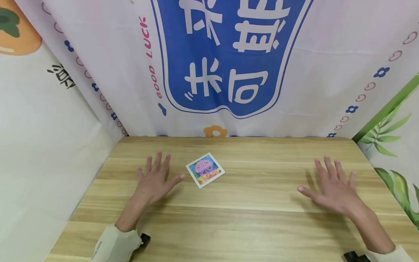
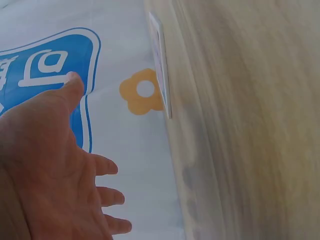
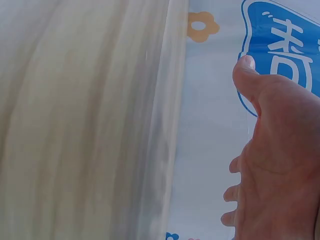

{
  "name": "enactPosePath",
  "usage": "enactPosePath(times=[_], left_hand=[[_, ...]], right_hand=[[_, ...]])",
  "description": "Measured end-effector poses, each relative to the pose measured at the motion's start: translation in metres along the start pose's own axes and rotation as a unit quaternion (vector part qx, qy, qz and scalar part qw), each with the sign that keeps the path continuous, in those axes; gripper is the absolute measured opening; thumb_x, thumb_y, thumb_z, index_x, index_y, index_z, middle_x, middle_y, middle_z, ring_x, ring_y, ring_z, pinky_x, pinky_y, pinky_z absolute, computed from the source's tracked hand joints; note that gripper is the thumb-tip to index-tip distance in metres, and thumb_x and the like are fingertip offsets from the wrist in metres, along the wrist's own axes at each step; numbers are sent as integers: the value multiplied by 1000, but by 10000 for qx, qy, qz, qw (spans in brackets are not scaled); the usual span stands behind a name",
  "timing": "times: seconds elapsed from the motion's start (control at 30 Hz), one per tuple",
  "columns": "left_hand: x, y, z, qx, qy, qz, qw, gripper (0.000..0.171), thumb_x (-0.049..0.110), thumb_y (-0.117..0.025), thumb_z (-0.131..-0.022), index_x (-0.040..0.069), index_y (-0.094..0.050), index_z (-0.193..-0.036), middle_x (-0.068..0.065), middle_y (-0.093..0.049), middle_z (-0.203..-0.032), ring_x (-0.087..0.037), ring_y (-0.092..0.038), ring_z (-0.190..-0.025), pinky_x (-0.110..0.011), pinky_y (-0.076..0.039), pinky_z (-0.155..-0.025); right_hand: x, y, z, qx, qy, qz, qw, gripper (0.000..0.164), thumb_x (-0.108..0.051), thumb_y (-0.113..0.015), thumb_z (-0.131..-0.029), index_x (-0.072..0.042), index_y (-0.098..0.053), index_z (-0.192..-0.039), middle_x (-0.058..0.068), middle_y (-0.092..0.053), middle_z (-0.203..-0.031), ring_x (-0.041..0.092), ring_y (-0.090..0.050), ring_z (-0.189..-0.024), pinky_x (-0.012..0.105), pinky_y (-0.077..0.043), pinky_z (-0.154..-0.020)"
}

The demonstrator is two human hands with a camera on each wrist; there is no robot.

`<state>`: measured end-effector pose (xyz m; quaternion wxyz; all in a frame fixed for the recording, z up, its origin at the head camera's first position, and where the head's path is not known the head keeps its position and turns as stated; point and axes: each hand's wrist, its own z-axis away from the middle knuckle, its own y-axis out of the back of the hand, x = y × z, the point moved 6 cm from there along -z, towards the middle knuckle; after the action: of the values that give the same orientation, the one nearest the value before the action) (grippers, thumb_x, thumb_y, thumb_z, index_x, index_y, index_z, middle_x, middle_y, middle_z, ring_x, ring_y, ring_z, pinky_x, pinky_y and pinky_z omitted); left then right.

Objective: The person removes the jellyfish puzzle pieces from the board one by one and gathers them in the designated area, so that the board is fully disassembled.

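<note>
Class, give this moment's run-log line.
left hand: spread, empty; right hand: spread, empty; jellyfish card: on wooden tabletop, nearer left hand

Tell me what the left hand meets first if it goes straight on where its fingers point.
Probably the white, blue-printed cloth backdrop: the left hand points past the square, white-bordered jellyfish card, which lies off its thumb side. The gap to the cloth is unclear.

Card (image 1: 205, 170): picture too edge-on to tell, left wrist view.
Left hand (image 1: 154, 183): cut off, left wrist view.
Right hand (image 1: 337, 191): cut off, right wrist view.
Left sleeve (image 1: 114, 243): print too small to read.
Sign (image 1: 226, 54): top cut off, head view.
Table (image 1: 248, 233): near edge cut off, head view.
</note>
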<state>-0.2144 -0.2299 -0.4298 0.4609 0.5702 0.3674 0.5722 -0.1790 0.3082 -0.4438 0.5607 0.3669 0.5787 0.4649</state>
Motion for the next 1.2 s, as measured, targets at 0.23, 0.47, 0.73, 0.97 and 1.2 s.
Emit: enactPosePath(times=[0.23, 0.47, 0.73, 0.97, 1.2], left_hand=[[7, 2, 0, -189, -181, 761, 9968, 96, 71, -41, -107, 7, -14, -173, -25, 3, -179, -60, 2, -162, -85, -4, -123], [11, 1, 0, -344, -245, 1236, 9914, 93, 67, -41, -109, 5, -14, -173, -27, -3, -179, -58, -9, -162, -80, -15, -124], [15, -6, -1, -188, -567, 1532, 9864, 89, 56, -54, -109, -2, -23, -169, -31, -20, -175, -54, -21, -161, -69, -21, -129], [18, -9, -2, -98, -727, 1698, 9827, 84, 47, -62, -108, -4, -30, -166, -32, -31, -171, -54, -33, -157, -69, -29, -126], [18, -11, -2, -141, -790, 2180, 9726, 78, 42, -65, -108, -1, -35, -166, -33, -39, -166, -54, -48, -147, -66, -46, -117]], right_hand=[[-9, 0, -2, -178, 89, -311, 9993, 115, -69, -58, -101, 0, 1, -172, 33, 13, -175, 64, 12, -158, 92, 13, -111], [-16, 1, -4, -92, 375, -629, 9973, 113, -61, -64, -101, -1, 1, -172, 31, 10, -177, 62, 8, -160, 92, 8, -112], [-31, 3, -11, 134, 747, -971, 9924, 111, -54, -71, -100, 2, -6, -171, 33, -5, -177, 59, -8, -161, 87, -4, -120], [-50, -5, -27, 30, 903, -1205, 9886, 106, -50, -75, -99, 4, -17, -170, 35, -19, -173, 59, -19, -159, 78, -17, -125], [-68, -15, -46, -91, 1023, -1310, 9861, 99, -46, -74, -101, 4, -21, -169, 32, -26, -173, 55, -27, -158, 71, -26, -126]])
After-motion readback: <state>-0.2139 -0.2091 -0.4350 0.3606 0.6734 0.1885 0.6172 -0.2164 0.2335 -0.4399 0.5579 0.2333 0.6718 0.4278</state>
